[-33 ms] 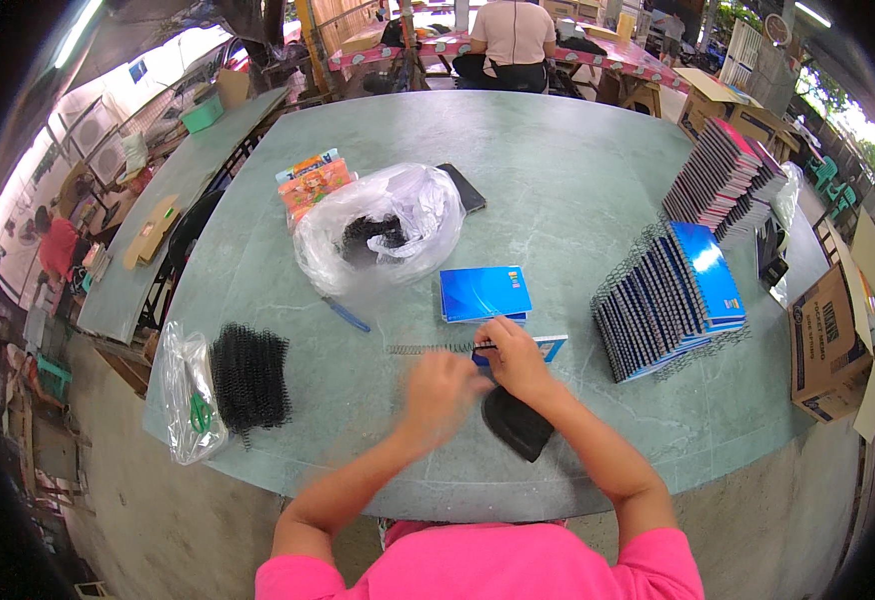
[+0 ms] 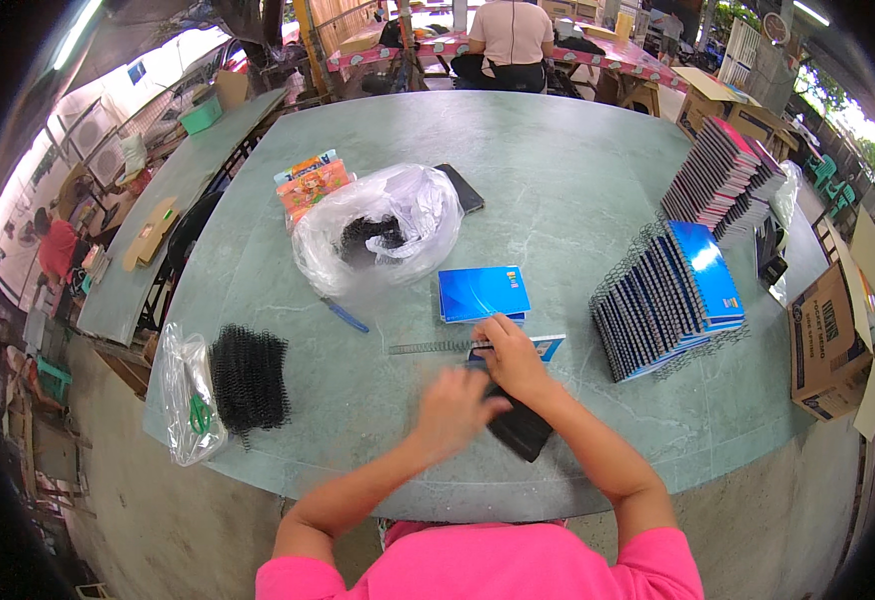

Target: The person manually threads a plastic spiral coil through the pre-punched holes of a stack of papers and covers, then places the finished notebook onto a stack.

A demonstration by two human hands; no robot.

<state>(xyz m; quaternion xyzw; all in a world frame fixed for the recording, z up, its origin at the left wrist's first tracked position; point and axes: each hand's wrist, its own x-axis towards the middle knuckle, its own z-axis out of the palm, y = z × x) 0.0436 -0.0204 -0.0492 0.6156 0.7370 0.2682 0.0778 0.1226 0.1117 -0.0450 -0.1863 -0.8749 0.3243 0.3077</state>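
My right hand (image 2: pixel 510 358) is closed on a small blue-covered notebook (image 2: pixel 550 348), held on edge near the middle of the table. A thin wire spiral coil (image 2: pixel 426 348) sticks out to the left from the notebook's top edge. Nearer to me, my left hand (image 2: pixel 455 412) is slightly blurred, its thumb apart from the fingers and nothing visible in it. Beneath my hands lies a black, soft-looking piece (image 2: pixel 521 428), partly covered by them. Just beyond the right hand sit blue notebooks (image 2: pixel 484 293), lying flat.
Stacked blue spiral notebooks (image 2: pixel 670 300) stand right, with pink-covered ones (image 2: pixel 723 175) behind. Black coils (image 2: pixel 250 378) lie left beside a plastic bag (image 2: pixel 190 400) with green-handled scissors. A clear bag (image 2: pixel 423 205) holds more coils. A blue pen-like tool (image 2: pixel 346 315) and carton (image 2: pixel 830 340) flank the work.
My left hand has shifted slightly toward me and to the right, away from the coil. The right hand keeps its grip on the notebook, almost in place.
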